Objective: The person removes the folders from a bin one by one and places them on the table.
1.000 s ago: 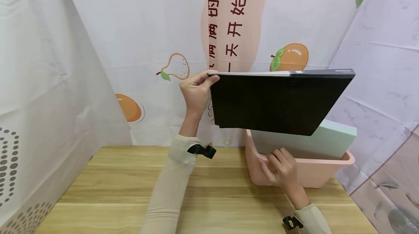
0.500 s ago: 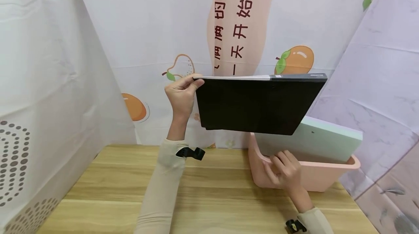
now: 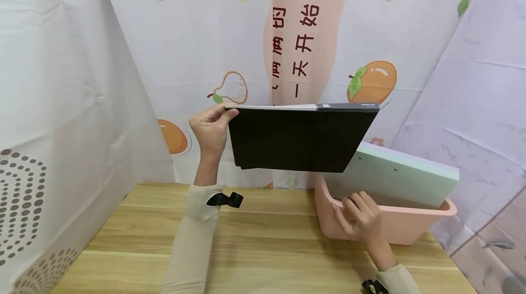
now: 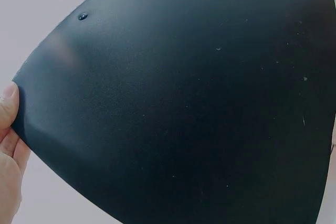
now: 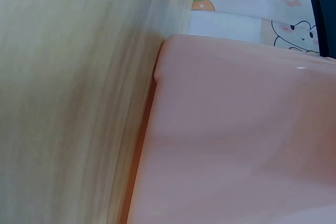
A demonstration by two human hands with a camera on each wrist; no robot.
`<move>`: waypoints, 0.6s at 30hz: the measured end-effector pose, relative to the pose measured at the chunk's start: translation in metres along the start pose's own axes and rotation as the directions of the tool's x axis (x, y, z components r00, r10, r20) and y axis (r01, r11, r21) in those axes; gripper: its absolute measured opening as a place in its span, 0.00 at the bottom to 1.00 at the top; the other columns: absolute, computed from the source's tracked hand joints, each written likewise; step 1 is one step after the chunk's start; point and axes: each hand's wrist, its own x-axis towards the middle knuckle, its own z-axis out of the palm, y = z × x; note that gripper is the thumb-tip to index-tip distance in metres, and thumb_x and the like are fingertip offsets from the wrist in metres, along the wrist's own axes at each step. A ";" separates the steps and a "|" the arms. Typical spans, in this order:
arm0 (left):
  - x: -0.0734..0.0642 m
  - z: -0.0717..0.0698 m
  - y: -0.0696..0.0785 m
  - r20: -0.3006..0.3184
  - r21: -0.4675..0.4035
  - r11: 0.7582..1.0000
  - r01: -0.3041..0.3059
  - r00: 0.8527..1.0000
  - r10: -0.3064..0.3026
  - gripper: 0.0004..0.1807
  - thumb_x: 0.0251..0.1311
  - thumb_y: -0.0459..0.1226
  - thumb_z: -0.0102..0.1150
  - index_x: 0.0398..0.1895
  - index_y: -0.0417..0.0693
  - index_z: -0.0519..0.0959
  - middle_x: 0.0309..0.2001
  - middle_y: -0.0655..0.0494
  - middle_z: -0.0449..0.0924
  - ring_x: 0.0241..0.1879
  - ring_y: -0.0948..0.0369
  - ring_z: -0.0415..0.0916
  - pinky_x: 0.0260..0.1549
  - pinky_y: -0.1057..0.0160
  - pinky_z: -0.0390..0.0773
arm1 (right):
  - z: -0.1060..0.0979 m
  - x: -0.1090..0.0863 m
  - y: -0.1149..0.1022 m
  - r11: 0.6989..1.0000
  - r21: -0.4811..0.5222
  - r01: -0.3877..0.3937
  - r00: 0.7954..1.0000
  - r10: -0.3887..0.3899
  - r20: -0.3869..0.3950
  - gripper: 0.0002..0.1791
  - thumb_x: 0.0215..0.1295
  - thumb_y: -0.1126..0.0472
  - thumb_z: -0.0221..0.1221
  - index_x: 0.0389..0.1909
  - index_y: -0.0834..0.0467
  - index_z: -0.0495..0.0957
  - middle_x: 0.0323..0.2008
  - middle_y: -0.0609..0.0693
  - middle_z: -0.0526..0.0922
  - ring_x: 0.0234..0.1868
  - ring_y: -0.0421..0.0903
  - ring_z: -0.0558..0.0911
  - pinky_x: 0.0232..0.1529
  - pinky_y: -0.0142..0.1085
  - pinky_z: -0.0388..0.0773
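The black folder point(image 3: 300, 141) is held up over the table point(image 3: 255, 239) toward its back edge, one corner pinched by the left hand point(image 3: 210, 132). The right hand's point(image 3: 362, 217) fingers grip the pink bin point(image 3: 404, 224) at the back right corner; a pale green folder point(image 3: 394, 179) leans inside.

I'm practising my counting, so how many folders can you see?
2. The black folder is held up by the left hand; the mint-green folder stands tilted in the pink bin. More could be hidden inside the bin.
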 end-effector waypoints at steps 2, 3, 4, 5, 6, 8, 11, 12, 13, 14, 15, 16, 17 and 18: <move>-0.001 -0.006 -0.001 -0.009 0.003 1.000 0.004 1.000 -0.004 0.05 0.50 0.22 0.74 0.31 0.27 0.88 0.31 0.37 0.88 0.26 0.69 0.81 0.32 0.71 0.84 | 0.000 -0.001 0.000 1.000 0.001 0.001 1.000 -0.001 0.001 0.25 0.66 0.56 0.60 0.12 0.64 0.72 0.13 0.53 0.66 0.15 0.47 0.58 0.15 0.36 0.52; -0.001 -0.009 -0.001 -0.015 0.011 1.000 0.006 1.000 -0.006 0.05 0.50 0.22 0.74 0.31 0.28 0.88 0.31 0.38 0.89 0.26 0.70 0.81 0.32 0.71 0.84 | -0.001 -0.002 0.000 1.000 0.001 0.000 1.000 0.000 0.004 0.25 0.66 0.55 0.60 0.12 0.64 0.72 0.13 0.53 0.66 0.15 0.47 0.58 0.15 0.36 0.52; -0.001 -0.012 -0.001 -0.018 0.018 1.000 0.009 1.000 -0.008 0.05 0.50 0.22 0.74 0.31 0.28 0.88 0.31 0.38 0.89 0.26 0.70 0.80 0.33 0.71 0.84 | -0.001 -0.002 0.000 1.000 0.002 -0.001 1.000 0.001 0.006 0.25 0.66 0.55 0.60 0.12 0.64 0.72 0.13 0.53 0.66 0.15 0.46 0.58 0.15 0.36 0.51; -0.001 -0.015 -0.002 -0.022 0.027 1.000 0.010 1.000 -0.010 0.04 0.50 0.22 0.74 0.30 0.28 0.88 0.31 0.38 0.89 0.26 0.70 0.80 0.33 0.71 0.84 | -0.001 -0.003 0.001 1.000 0.002 -0.002 1.000 0.002 0.007 0.25 0.66 0.56 0.60 0.12 0.65 0.72 0.13 0.53 0.66 0.15 0.47 0.58 0.16 0.36 0.51; -0.002 -0.018 -0.002 -0.028 0.038 0.999 0.014 1.000 -0.013 0.04 0.50 0.22 0.74 0.30 0.29 0.88 0.31 0.38 0.89 0.26 0.70 0.80 0.33 0.71 0.84 | -0.001 -0.003 0.001 1.000 0.002 -0.002 1.000 0.002 0.009 0.25 0.66 0.56 0.60 0.12 0.65 0.72 0.13 0.53 0.66 0.15 0.47 0.58 0.16 0.36 0.52; -0.002 -0.024 -0.003 -0.046 0.052 0.998 0.023 0.999 -0.020 0.04 0.49 0.22 0.74 0.29 0.29 0.89 0.31 0.40 0.89 0.26 0.70 0.81 0.33 0.71 0.84 | -0.001 -0.004 0.001 1.000 0.001 -0.002 1.000 0.002 0.014 0.24 0.66 0.55 0.60 0.12 0.65 0.72 0.13 0.53 0.67 0.15 0.47 0.59 0.16 0.36 0.52; -0.003 -0.033 -0.004 -0.071 0.054 0.998 0.038 0.997 -0.034 0.04 0.49 0.22 0.74 0.30 0.29 0.89 0.30 0.42 0.90 0.27 0.70 0.83 0.34 0.71 0.85 | -0.001 -0.004 0.001 1.000 0.003 -0.002 1.000 0.002 0.016 0.24 0.66 0.55 0.60 0.12 0.65 0.73 0.14 0.54 0.67 0.15 0.47 0.59 0.16 0.36 0.53; -0.003 -0.036 -0.005 -0.081 0.055 0.998 0.043 0.996 -0.038 0.04 0.48 0.21 0.75 0.29 0.30 0.89 0.30 0.43 0.90 0.27 0.70 0.83 0.34 0.71 0.85 | -0.001 -0.005 0.001 1.000 0.003 -0.003 1.000 0.003 0.016 0.24 0.66 0.56 0.60 0.12 0.65 0.73 0.14 0.54 0.67 0.15 0.47 0.60 0.15 0.36 0.53; -0.004 -0.039 -0.005 -0.089 0.055 0.997 0.049 0.995 -0.044 0.04 0.48 0.21 0.75 0.29 0.31 0.89 0.30 0.44 0.90 0.28 0.70 0.84 0.34 0.71 0.85 | -0.001 -0.005 0.002 1.000 0.001 -0.003 1.000 0.003 0.017 0.24 0.66 0.55 0.60 0.13 0.65 0.73 0.14 0.54 0.67 0.16 0.47 0.60 0.15 0.36 0.53; -0.004 -0.041 -0.006 -0.097 0.050 0.997 0.055 0.994 -0.050 0.04 0.48 0.21 0.74 0.29 0.32 0.89 0.30 0.45 0.90 0.28 0.69 0.85 0.34 0.71 0.85 | 0.000 -0.005 0.002 1.000 0.000 -0.004 1.000 0.004 0.016 0.24 0.66 0.56 0.60 0.13 0.65 0.73 0.14 0.54 0.68 0.16 0.47 0.60 0.15 0.36 0.53; -0.004 -0.044 -0.007 -0.102 0.045 0.997 0.056 0.993 -0.052 0.04 0.48 0.21 0.74 0.28 0.32 0.89 0.29 0.46 0.90 0.29 0.69 0.85 0.34 0.70 0.85 | 0.000 -0.005 0.002 1.000 0.001 -0.004 1.000 0.004 0.014 0.24 0.66 0.56 0.60 0.13 0.65 0.73 0.14 0.54 0.68 0.15 0.47 0.60 0.15 0.36 0.54; -0.004 -0.047 -0.008 -0.109 0.038 0.998 0.058 0.993 -0.054 0.04 0.48 0.20 0.74 0.28 0.33 0.90 0.29 0.47 0.90 0.29 0.68 0.86 0.35 0.70 0.85 | 0.000 -0.004 0.002 1.000 0.000 -0.003 1.000 0.003 0.014 0.24 0.66 0.56 0.60 0.13 0.65 0.73 0.14 0.54 0.67 0.15 0.47 0.60 0.15 0.36 0.53; -0.004 -0.050 -0.009 -0.118 0.034 0.998 0.059 0.992 -0.055 0.05 0.48 0.20 0.74 0.27 0.34 0.90 0.29 0.48 0.90 0.29 0.68 0.86 0.35 0.70 0.85 | 0.000 -0.005 0.003 1.000 0.000 -0.003 1.000 0.003 0.013 0.24 0.66 0.55 0.60 0.13 0.65 0.73 0.14 0.54 0.67 0.16 0.47 0.59 0.15 0.36 0.53; -0.005 -0.054 -0.010 -0.128 0.022 0.998 0.060 0.990 -0.057 0.05 0.48 0.20 0.73 0.27 0.34 0.90 0.28 0.49 0.90 0.29 0.67 0.86 0.35 0.70 0.85 | 0.001 -0.005 0.003 1.000 -0.001 -0.003 1.000 0.003 0.013 0.24 0.66 0.55 0.60 0.12 0.65 0.73 0.13 0.54 0.67 0.16 0.47 0.59 0.15 0.36 0.53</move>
